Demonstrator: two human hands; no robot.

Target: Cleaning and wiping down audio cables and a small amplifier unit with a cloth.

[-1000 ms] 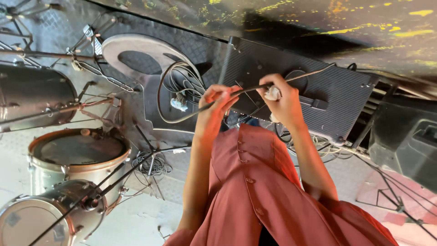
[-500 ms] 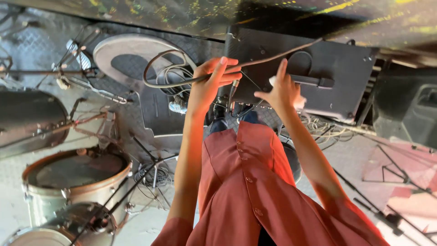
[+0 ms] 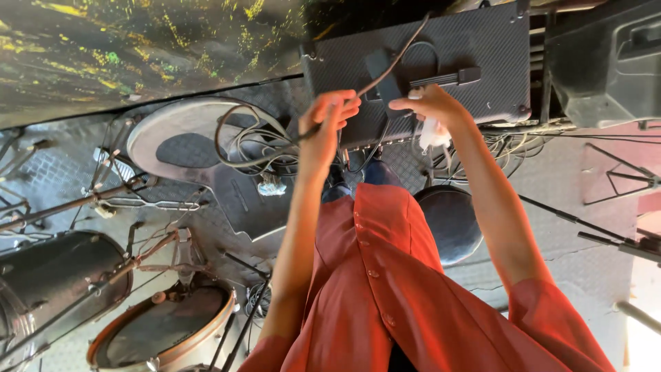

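Left hand point(image 3: 329, 120) pinches a black cable point(image 3: 385, 72), which runs up across the black amplifier point(image 3: 441, 69) beyond. Right hand point(image 3: 430, 107) is closed on a white cloth point(image 3: 434, 132), just beside the cable. Coiled cables point(image 3: 255, 141) lie left; drums point(image 3: 165, 331) near left.

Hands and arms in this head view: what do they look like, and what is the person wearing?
Both the left hand and the right hand are bare, with no gloves, rings or watch that show. The forearms are bare too. Short, loose sleeves of a rust-red shirt end near the elbows. The shirt buttons down the front with matching buttons. No markings show on it.
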